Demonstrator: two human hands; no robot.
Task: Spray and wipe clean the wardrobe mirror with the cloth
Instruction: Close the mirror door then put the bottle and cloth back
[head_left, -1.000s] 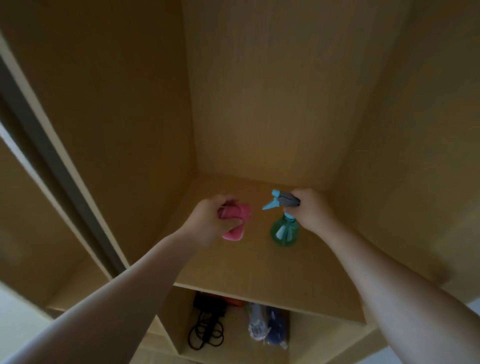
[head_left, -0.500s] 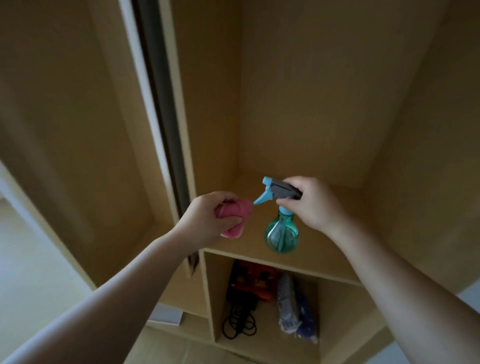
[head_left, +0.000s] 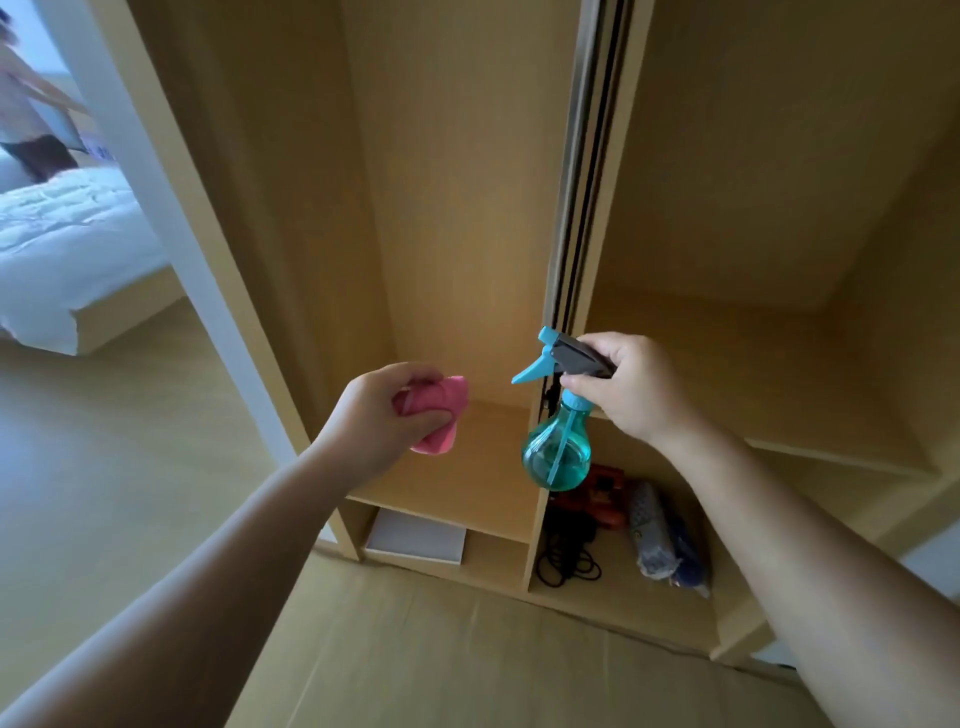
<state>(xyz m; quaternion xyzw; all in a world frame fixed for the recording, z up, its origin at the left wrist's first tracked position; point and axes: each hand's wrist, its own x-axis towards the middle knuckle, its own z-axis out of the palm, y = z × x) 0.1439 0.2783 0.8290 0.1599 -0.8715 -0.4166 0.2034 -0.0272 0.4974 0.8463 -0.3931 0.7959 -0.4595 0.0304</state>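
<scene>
My left hand (head_left: 379, 421) is closed around a crumpled pink cloth (head_left: 449, 397), held in the air in front of the open wardrobe. My right hand (head_left: 631, 387) grips the grey trigger head of a teal spray bottle (head_left: 556, 452), which hangs upright with its nozzle pointing left. The two hands are level and about a hand's width apart. At the far left, a tall white-framed mirror panel (head_left: 78, 415) shows a bed, pale floor and part of a person. Both hands are to the right of it.
The wooden wardrobe has a bare shelf (head_left: 467, 483) behind the cloth and a dark sliding-door track (head_left: 582, 208) running up its middle. Low compartments hold a white box (head_left: 415, 538), black cables (head_left: 566, 564), a red item (head_left: 597, 493) and a blue-grey bundle (head_left: 660, 540).
The view has swung left, bringing the mirror panel into sight. Both hands have drawn back from the right compartment's shelf, still holding the cloth and the bottle.
</scene>
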